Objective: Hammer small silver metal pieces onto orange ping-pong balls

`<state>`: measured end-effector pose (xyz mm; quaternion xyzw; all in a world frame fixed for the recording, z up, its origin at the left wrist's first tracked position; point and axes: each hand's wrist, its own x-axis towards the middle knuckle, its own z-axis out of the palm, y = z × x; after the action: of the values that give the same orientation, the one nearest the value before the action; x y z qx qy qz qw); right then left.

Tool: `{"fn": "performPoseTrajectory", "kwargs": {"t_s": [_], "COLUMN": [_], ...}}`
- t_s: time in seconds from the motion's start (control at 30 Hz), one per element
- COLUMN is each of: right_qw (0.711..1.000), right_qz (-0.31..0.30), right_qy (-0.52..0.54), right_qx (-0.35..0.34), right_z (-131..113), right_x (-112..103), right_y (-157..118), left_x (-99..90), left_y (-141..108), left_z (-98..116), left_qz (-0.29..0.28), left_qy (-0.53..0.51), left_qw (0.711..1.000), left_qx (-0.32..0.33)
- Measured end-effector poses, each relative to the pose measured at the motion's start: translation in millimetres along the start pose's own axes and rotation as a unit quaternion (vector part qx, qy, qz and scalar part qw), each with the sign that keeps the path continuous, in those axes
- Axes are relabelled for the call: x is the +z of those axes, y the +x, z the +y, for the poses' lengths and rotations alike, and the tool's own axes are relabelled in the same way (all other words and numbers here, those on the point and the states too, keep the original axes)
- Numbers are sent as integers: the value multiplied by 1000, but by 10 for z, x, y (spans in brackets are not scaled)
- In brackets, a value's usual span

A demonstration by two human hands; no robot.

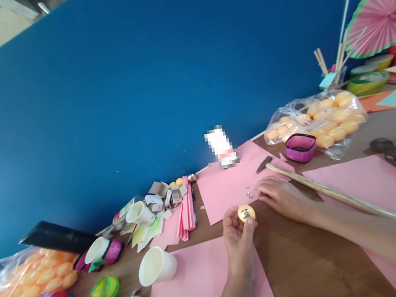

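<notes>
My left hand (237, 241) is closed on an orange ball (242, 215), gripping it between thumb and fingers. A small shiny metal piece shows in the middle of the ball's upper face. My right hand (282, 198) rests low at the edge of a pink paper sheet (222, 189), fingers reaching left and slightly bent, with nothing visible in them. Just left of its fingertips lie several tiny silvery metal bits (249, 194). Beyond that hand is a hammer (297, 176), its head on the pink sheet and its wooden handle running back to the right under my forearm.
Bags of orange balls stand right (333, 117) and left (35, 279). A pink fabric basket (301, 147) sits behind the hammer. Left are a white cup (157, 266), a green-yellow tape roll (105, 291) and pink paper strips (185, 214). A blue wall (172, 73) closes the back.
</notes>
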<state>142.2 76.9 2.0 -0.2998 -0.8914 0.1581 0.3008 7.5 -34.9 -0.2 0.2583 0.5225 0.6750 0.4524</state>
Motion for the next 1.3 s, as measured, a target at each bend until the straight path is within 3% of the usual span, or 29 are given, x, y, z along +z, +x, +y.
{"fn": "performPoseTrajectory", "kwargs": {"t_s": [0.23, 0.43, 0.63, 0.83, 1.03, 1.3], "right_qw": [997, 999, 998, 998, 998, 998], "right_qz": [18, -2, -4, -4, -10, 6], "right_qy": [59, 37, 41, 40, 50, 53], "right_qx": [56, 25, 43, 48, 42, 31], "right_z": [-92, -132, -97, -119, -45, 103], "right_x": [-66, -39, -1, -29, 21, 148], "right_y": [-51, -82, -74, -78, -109, -133], "left_x": [8, -1, 30, 47, 98, 105], "left_y": [-3, -52, -68, -68, -149, -158], "left_z": [9, 126, 97, 63, 103, 47], "left_qz": [3, -45, -46, -87, -103, -84], "left_qy": [13, 43, 74, 115, 174, 228], "left_qw": [1000, 998, 996, 988, 975, 968], "left_qx": [2, -18, 17, 56, 93, 64]}}
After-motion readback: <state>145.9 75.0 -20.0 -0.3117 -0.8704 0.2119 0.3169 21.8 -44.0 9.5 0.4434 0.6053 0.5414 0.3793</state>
